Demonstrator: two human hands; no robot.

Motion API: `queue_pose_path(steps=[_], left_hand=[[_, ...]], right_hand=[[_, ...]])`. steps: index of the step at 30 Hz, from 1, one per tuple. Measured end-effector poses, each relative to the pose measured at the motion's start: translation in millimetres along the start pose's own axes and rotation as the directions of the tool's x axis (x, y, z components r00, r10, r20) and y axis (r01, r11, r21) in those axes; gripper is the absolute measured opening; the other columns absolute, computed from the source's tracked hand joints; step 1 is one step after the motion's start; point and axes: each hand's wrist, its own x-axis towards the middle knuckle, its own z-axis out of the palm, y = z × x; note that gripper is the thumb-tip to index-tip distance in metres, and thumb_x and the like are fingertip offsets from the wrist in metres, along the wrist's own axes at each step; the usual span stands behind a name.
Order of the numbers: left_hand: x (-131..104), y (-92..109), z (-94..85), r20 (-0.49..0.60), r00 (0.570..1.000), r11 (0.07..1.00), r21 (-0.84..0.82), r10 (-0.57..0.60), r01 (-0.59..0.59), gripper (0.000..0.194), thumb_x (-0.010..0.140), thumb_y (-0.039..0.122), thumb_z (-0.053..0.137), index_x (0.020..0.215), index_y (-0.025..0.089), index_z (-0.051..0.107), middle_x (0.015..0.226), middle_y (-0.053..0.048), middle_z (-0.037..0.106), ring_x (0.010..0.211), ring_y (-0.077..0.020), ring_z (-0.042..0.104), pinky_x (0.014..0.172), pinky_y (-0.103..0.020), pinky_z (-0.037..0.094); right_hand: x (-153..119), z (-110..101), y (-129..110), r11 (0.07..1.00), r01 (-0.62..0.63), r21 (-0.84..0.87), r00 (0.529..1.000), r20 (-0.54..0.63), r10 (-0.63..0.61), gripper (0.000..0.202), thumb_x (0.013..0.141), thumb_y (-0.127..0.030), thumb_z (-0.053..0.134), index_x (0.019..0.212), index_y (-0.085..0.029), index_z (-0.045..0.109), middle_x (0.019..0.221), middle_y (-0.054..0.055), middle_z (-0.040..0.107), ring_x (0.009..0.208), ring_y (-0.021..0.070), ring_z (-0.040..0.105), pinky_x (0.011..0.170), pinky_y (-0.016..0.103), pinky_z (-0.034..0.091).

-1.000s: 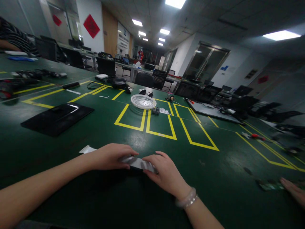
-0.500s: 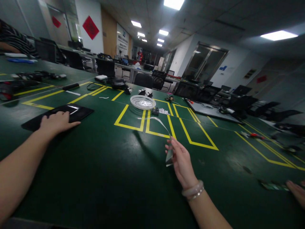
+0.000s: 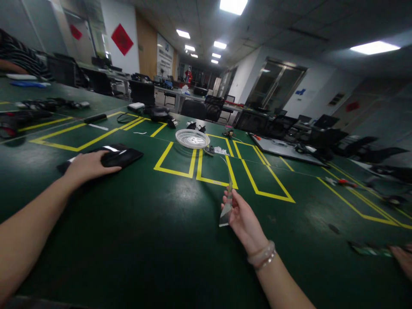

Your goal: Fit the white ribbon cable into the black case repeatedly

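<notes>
My left hand (image 3: 88, 165) lies over a glossy black pouch (image 3: 125, 157) at the left of the green table, thumb stretched to the right. Some of the dark material bulges between thumb and fingers, and the fingertips are partly hidden. Near the middle, my right hand (image 3: 243, 214) is raised above the tabletop. Its thumb and fingers pinch a thin, see-through plastic strip (image 3: 226, 213), whose wide end hangs below the fingers. A narrow, curved tail of the strip rises above them.
A white plastic basket (image 3: 192, 139) stands beyond my hands, small grey parts (image 3: 210, 150) beside it. Yellow tape (image 3: 273, 197) marks boxes on the table (image 3: 154, 257). Another person's hand (image 3: 402, 257) touches a green circuit board (image 3: 370, 249) at right. A large grey panel (image 3: 289, 152) lies farther back.
My left hand has slid right with the black pouch, which now looks more crumpled. My right hand has shifted slightly down, and the strip's tail stands more upright.
</notes>
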Motion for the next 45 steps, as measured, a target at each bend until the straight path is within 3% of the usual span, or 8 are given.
queue_pose_path(steps=[2,6,13,23,27,31,35,45], left_hand=[[-3,36,0.2,0.044,0.998,0.999,0.02,0.036,-0.037,0.097,0.083,0.079,0.046,0.14,0.001,0.048,0.128,-0.024,0.061,0.111,-0.0435,0.058,0.093,-0.055,0.043],[-22,115,6.1,0.057,0.946,0.947,-0.066,0.318,-0.315,0.087,0.077,0.071,0.064,0.142,0.014,0.051,0.139,-0.015,0.057,0.126,-0.0349,0.053,0.114,-0.054,0.027],[-82,203,25.4,0.063,0.651,0.628,-0.348,0.757,-0.696,0.084,0.068,0.059,0.079,0.14,0.025,0.052,0.141,-0.01,0.056,0.13,-0.0312,0.052,0.118,-0.053,0.025],[-88,206,45.1,0.008,0.579,0.566,-0.221,0.816,-0.794,0.09,0.068,0.067,0.077,0.141,0.02,0.052,0.144,-0.015,0.052,0.129,-0.0346,0.051,0.11,-0.051,0.036],[-89,204,34.8,-0.147,0.471,0.467,-0.065,0.87,-0.882,0.058,0.085,0.058,0.066,0.128,0.021,0.061,0.128,-0.013,0.063,0.11,-0.0298,0.06,0.092,-0.043,0.045],[-88,202,27.9,-0.158,0.448,0.448,-0.038,0.88,-0.893,0.033,0.093,0.035,0.063,0.123,0.022,0.062,0.12,-0.009,0.066,0.105,-0.0248,0.062,0.087,-0.038,0.044],[-85,200,31.4,-0.045,0.429,0.423,-0.106,0.902,-0.9,0.032,0.088,0.025,0.069,0.119,0.025,0.065,0.12,-0.007,0.066,0.097,-0.0211,0.064,0.083,-0.033,0.045],[-86,205,34.8,0.008,0.404,0.403,-0.102,0.915,-0.91,0.02,0.094,0.023,0.061,0.112,0.024,0.068,0.112,-0.006,0.069,0.091,-0.0197,0.063,0.075,-0.031,0.045]], right_hand=[[0,1,0,1.0,-0.005,0.012,1.0,-0.005,0.005,0.017,0.083,-0.03,0.077,0.096,-0.021,0.072,0.091,0.0,0.073,0.07,0.0104,0.069,0.063,0.02,0.061],[-1,1,-1,1.0,-0.009,0.014,1.0,-0.014,0.009,0.016,0.082,-0.03,0.078,0.093,-0.022,0.072,0.084,-0.001,0.071,0.069,0.0105,0.069,0.064,0.02,0.061],[-5,4,-5,1.0,0.019,-0.007,0.999,0.034,-0.018,0.02,0.078,-0.032,0.082,0.092,-0.02,0.072,0.078,-0.002,0.071,0.068,0.0113,0.069,0.065,0.021,0.062],[-15,11,-1,0.906,0.234,-0.353,0.961,0.226,-0.161,0.044,0.07,-0.038,0.085,0.11,-0.021,0.075,0.093,0.003,0.074,0.074,0.0125,0.067,0.068,0.024,0.058],[-18,12,3,0.596,0.493,-0.634,0.851,0.495,-0.177,0.037,0.073,-0.032,0.08,0.107,-0.019,0.076,0.095,0.005,0.073,0.073,0.0134,0.063,0.066,0.027,0.053],[-26,13,4,0.267,0.662,-0.701,0.738,0.671,-0.067,0.029,0.077,-0.024,0.074,0.105,-0.021,0.076,0.094,0.004,0.073,0.076,0.0158,0.064,0.066,0.028,0.051],[-33,13,4,0.105,0.716,-0.69,0.692,0.721,0.019,0.023,0.079,-0.022,0.075,0.102,-0.024,0.075,0.097,0.002,0.074,0.083,0.0178,0.068,0.073,0.029,0.052],[-40,15,2,-0.284,0.825,-0.489,0.54,0.829,0.143,0.019,0.093,-0.024,0.064,0.109,-0.03,0.073,0.111,0.001,0.07,0.098,0.019,0.065,0.082,0.032,0.051]])
